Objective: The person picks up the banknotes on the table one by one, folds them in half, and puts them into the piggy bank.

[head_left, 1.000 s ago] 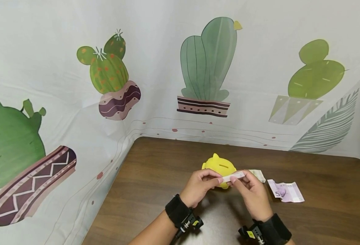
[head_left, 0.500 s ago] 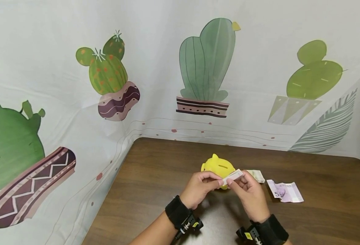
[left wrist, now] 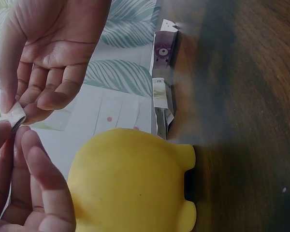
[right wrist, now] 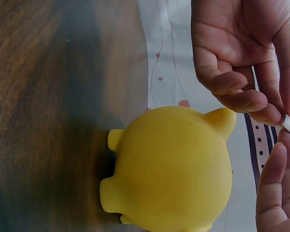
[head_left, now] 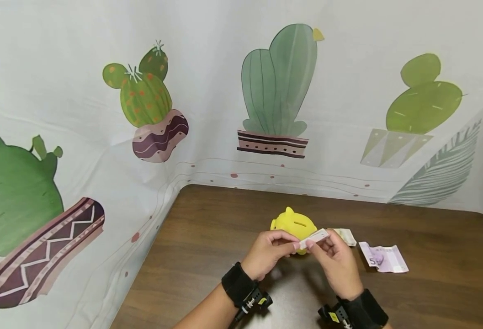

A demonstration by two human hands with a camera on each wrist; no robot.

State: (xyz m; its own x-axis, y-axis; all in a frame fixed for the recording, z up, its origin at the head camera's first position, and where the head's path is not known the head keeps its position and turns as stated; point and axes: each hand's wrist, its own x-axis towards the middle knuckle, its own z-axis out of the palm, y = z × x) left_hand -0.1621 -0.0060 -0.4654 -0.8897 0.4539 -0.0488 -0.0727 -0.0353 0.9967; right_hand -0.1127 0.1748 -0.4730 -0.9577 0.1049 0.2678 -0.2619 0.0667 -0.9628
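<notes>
**Note held just short of the slot**

Hands meet over the table (head_left: pixel 225 219) and we have a folded banknote (head_left: pixel 314 237) pinched between them: our left hand (head_left: pixel 268 253) nips its near-left end with thumb and fingertips, our right hand (head_left: pixel 337 260) grips the other end, fingers curled round it. The strip runs left to right, tilted up toward the right. Just beyond it sits the yellow piggy bank (head_left: pixel 294 223), its slot (head_left: pixel 305 225) on top, lying roughly along the same line as the note. We judge the right hand nearer the slot. Off to the right lie a second folded note (head_left: pixel 345 236) and a purple banknote (head_left: pixel 383 258), apart from both hands.
</notes>
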